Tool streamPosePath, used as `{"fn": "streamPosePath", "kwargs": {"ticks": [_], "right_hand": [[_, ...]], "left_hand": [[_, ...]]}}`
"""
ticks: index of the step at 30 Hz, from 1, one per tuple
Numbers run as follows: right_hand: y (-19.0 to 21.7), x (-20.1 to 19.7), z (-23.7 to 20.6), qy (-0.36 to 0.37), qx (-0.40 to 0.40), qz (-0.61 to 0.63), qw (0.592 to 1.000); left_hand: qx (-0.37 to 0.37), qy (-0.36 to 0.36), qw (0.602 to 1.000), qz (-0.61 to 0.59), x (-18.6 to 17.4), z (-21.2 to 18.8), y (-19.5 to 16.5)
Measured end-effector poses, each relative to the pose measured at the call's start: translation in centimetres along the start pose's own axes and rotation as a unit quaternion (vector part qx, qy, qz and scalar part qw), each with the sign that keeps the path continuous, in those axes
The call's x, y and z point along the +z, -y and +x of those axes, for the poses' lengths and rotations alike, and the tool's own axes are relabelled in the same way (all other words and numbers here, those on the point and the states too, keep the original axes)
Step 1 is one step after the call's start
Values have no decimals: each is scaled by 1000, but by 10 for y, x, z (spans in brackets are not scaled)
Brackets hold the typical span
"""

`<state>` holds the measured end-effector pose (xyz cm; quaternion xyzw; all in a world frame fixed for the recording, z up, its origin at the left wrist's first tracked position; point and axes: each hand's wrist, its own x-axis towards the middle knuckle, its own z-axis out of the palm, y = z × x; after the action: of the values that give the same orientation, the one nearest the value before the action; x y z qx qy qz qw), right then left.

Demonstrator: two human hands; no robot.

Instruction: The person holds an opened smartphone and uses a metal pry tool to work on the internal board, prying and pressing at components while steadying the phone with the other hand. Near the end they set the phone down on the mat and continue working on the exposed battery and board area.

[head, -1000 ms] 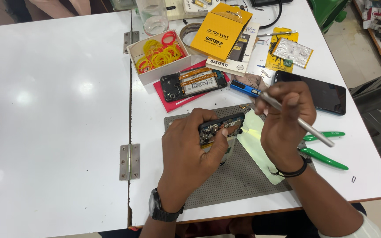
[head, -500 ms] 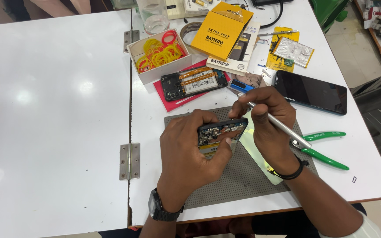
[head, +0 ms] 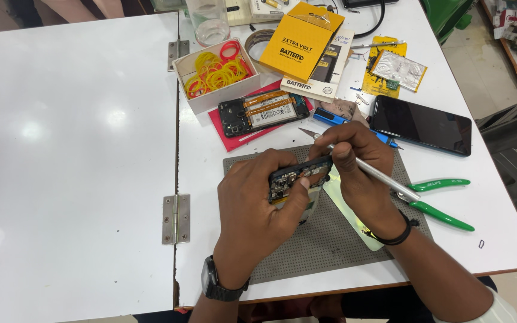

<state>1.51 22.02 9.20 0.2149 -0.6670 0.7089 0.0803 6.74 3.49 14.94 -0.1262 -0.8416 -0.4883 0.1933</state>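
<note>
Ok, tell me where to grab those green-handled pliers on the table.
Take the green-handled pliers by the two handles, coming from the right. Both handles splay out freely toward the table's right edge, while the jaw end sits beside the right hand, probably crowded.

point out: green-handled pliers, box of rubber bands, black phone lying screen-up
green-handled pliers [head: 435, 208]: head view, lower green handle.
box of rubber bands [head: 195, 100]: head view, white front wall.
black phone [head: 421, 124]: head view, middle of dark screen.

A box of rubber bands [head: 216, 75] sits at upper centre, a dark phone [head: 421, 124] at right, green-handled pliers [head: 441, 200] below it.
</note>
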Motion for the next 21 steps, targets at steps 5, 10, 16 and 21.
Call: {"fn": "streamPosePath", "kwargs": {"ticks": [5,10,16,21], "right_hand": [[-1,-1,-1,-2,6,20,1000],[-1,-1,-1,-7,-6,9,1000],[-3,-1,-7,0,-6,-6,1000],[-9,2,-10,8,5,-15,1000]], "left_hand": [[4,-7,1000,3,-1,0,-2],[-2,-7,1000,-10,-2,0,-3],[-39,-5,998,-41,-3,-2,2],[-40,4,999,-29,-5,-3,9]]}}
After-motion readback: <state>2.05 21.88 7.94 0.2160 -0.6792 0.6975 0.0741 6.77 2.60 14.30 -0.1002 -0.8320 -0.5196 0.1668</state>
